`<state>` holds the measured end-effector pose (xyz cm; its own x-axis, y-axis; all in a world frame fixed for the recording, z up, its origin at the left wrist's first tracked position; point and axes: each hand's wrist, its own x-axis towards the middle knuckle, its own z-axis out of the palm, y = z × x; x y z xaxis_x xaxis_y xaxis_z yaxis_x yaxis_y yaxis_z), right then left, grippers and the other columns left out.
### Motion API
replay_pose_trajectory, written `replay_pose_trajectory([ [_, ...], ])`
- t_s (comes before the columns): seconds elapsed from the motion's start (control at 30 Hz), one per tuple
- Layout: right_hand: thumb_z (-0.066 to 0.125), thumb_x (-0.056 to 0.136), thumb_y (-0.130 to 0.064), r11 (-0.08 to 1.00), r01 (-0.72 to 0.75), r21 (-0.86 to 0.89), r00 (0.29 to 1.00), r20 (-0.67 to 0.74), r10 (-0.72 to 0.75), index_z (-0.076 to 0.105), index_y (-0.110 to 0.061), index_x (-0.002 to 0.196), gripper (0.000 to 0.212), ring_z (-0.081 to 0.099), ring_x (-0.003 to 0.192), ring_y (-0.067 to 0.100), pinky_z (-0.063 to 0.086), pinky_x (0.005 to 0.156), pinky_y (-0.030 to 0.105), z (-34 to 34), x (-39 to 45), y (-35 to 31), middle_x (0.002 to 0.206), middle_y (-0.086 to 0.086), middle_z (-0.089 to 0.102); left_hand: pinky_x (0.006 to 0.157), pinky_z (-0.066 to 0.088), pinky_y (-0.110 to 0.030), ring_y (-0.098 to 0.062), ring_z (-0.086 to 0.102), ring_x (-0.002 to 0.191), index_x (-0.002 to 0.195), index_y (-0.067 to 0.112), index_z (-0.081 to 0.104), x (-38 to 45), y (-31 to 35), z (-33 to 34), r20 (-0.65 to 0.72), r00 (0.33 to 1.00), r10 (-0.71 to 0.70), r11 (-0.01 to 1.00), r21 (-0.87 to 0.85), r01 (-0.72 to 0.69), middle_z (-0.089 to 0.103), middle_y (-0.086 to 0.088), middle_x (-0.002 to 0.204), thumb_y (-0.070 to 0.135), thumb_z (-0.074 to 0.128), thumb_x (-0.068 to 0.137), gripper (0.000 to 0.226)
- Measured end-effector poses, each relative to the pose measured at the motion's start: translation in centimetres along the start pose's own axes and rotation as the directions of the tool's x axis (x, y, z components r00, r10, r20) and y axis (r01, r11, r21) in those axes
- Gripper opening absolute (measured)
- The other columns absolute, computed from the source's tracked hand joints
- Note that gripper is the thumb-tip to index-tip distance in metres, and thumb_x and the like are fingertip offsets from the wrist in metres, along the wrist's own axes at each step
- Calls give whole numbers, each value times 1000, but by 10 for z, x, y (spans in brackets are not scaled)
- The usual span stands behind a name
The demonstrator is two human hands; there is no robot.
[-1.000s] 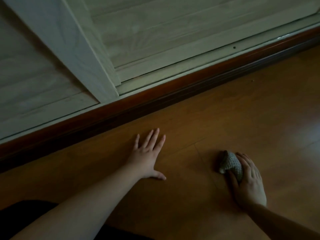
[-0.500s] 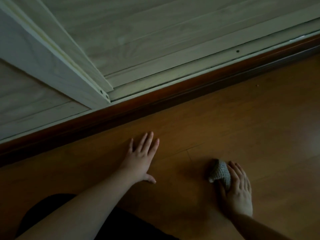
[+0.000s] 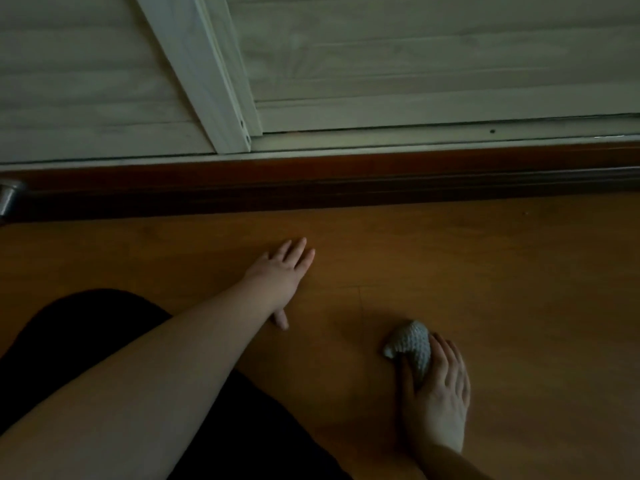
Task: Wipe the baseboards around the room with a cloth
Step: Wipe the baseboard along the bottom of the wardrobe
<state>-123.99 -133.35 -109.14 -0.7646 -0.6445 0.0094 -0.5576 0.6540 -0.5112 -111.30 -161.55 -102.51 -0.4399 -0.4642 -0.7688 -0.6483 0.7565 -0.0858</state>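
A dark reddish-brown baseboard runs across the view under pale wooden sliding doors. My left hand lies flat on the wooden floor with its fingers straight, a short way in front of the baseboard. My right hand rests on the floor at lower right, its fingers and thumb wrapped round a small grey knitted cloth. The cloth sits on the floor, well apart from the baseboard.
An orange-brown wooden floor fills the lower half. The white door frame edge slants down to the track. A metal knob-like object shows at the far left edge. My dark-clothed lap sits at lower left.
The view has swung so the baseboard now lies level across the frame. Both hands stay on the floor in the same pose; the metal object came into view at left.
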Motion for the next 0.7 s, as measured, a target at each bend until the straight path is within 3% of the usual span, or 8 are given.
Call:
replay_pose_trajectory([
  [0.17,46,91,-53,1000,4,6,1000,26,-4,37,-22,143,62,27,145,20,22,119,45,1,-1,1,148,4,44,121,-3,-49,-26,-13,152,154,24,-21,2,16,-1,-81,995,-66,996,-63,61,-29,-4,161,76,56,81,119],
  [0.3,50,96,-52,1000,18,5,1000,-11,-18,39,-22,141,55,29,144,20,21,118,42,2,-2,2,147,1,45,120,2,-56,-30,-17,151,154,25,-23,8,27,1,-112,985,-134,973,-205,109,-32,-3,161,74,62,78,124],
  [0.5,61,79,-60,999,-26,41,999,-25,27,44,-25,135,68,30,143,14,18,116,35,-3,-3,2,146,-4,46,118,3,-66,-30,-29,147,151,29,-29,10,22,8,-100,990,-103,954,-291,69,-42,1,155,73,63,78,126],
  [0.7,82,75,-34,997,-62,55,998,-8,63,54,-16,129,64,41,137,22,30,112,47,-6,-3,1,137,0,55,119,2,-65,-29,-26,148,154,25,-25,5,17,12,-162,983,-86,943,-332,28,-38,-5,157,69,69,76,129],
])
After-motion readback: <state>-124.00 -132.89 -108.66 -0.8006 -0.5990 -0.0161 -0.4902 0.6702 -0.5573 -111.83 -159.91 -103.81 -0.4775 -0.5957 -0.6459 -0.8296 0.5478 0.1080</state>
